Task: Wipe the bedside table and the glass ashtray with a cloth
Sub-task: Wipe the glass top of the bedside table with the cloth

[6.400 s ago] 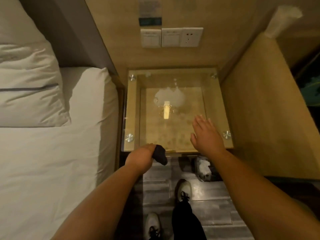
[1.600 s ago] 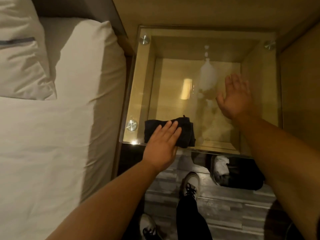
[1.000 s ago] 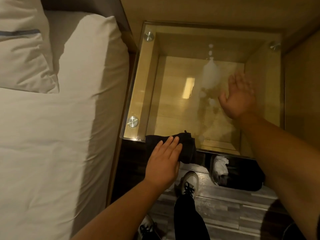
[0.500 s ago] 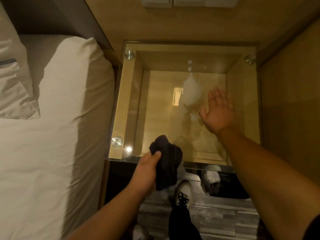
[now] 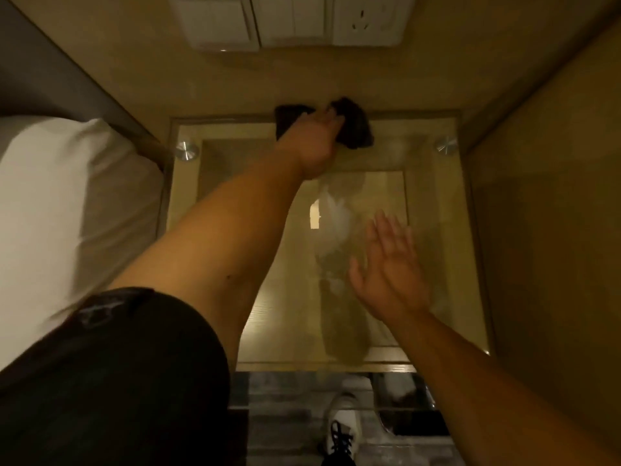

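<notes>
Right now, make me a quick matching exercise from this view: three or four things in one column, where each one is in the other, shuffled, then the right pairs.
Things:
1. cloth
2. right hand
3. wall sockets
4. shoe

Places:
A. on the floor in front of the table
B. open, over the middle of the glass top
C. at the table's far edge, under the left hand
D. on the wall beyond the table

Pairs: 1-C, 2-B, 3-D, 4-A
</notes>
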Demonstrator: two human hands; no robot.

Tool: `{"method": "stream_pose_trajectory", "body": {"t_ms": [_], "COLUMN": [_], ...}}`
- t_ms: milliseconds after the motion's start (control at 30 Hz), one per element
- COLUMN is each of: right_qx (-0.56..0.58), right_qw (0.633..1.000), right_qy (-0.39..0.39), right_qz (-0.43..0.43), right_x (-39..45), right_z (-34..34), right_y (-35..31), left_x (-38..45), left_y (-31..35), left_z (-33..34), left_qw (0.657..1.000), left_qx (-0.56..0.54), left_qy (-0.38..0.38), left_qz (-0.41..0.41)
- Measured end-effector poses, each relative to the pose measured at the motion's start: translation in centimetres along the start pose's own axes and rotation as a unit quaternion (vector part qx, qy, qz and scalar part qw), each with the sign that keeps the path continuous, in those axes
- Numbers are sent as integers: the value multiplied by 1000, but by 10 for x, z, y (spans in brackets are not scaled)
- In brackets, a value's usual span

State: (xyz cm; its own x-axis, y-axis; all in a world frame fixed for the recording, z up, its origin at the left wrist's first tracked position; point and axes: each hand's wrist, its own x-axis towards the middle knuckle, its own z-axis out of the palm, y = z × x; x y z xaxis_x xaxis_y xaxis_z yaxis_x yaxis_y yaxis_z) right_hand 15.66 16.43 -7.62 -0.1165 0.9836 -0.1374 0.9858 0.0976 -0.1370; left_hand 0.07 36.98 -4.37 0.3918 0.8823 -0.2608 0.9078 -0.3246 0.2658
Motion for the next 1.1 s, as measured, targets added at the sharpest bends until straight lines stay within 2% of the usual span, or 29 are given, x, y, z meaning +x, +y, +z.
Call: {"method": "stream_pose_trajectory", "body": {"t_ms": [100, 300, 467, 600, 700, 933, 1100], "right_qx": [3, 51, 81, -1, -16, 1, 12], "right_qw": [1000, 997, 995, 998, 998, 997, 998], "right_qy": [17, 66, 55, 4, -18, -15, -2], "right_qz": [-3, -6, 33, 70, 65, 71, 69], "right_x": [2, -3, -7, -32, -56, -61, -62], "right_z": [2, 1, -2, -8, -9, -6, -5], "right_y": [0, 1, 8, 44, 59, 61, 60], "left_x": [-2, -47, -121, -185, -233, -319, -366], "left_y": [2, 16, 35, 55, 70, 99, 110], "left_z": [25, 37, 61, 80, 99, 130, 146], "left_qw": [998, 998, 999, 1000, 1000, 999, 998], "left_qx": [34, 35, 18, 11, 11, 10, 39], "left_qy": [47, 34, 35, 13, 4, -50, -48], "left_qz": [19, 32, 18, 13, 19, 11, 20]}}
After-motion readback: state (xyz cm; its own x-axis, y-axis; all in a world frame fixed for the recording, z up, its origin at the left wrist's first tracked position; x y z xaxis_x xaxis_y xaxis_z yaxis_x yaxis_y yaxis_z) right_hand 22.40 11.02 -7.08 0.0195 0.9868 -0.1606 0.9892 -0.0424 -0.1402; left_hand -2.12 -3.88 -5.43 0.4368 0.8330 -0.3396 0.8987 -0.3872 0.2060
